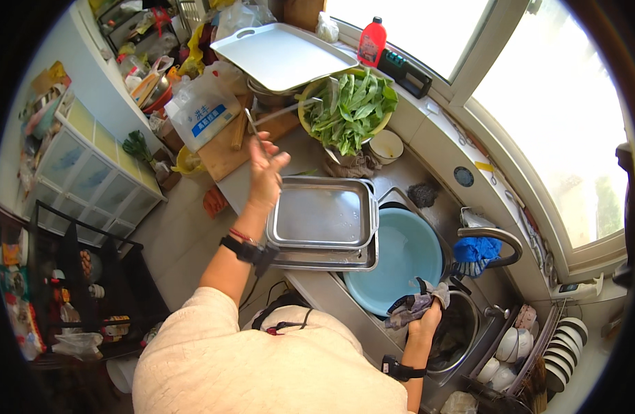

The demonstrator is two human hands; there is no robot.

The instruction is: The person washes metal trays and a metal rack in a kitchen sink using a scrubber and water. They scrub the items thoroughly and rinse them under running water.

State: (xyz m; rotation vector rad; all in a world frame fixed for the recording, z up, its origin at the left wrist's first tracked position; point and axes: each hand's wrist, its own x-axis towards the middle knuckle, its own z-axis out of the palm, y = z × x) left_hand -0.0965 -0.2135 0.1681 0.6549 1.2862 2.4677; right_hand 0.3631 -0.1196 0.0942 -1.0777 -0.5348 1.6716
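Note:
My left hand is raised at the near side of the wooden cutting board, its fingers around a thin metal utensil; motion blur hides its exact kind. My right hand grips a crumpled patterned cloth over the near rim of a light blue plastic basin. Between the hands, stacked metal trays lie on the counter, left of the basin. Beyond them, leafy greens fill a yellow bowl.
A white tray rests on bowls at the back. The curved faucet stands right of the basin, above a metal pot in the sink. A dish rack holds bowls. A small bowl sits beside the greens.

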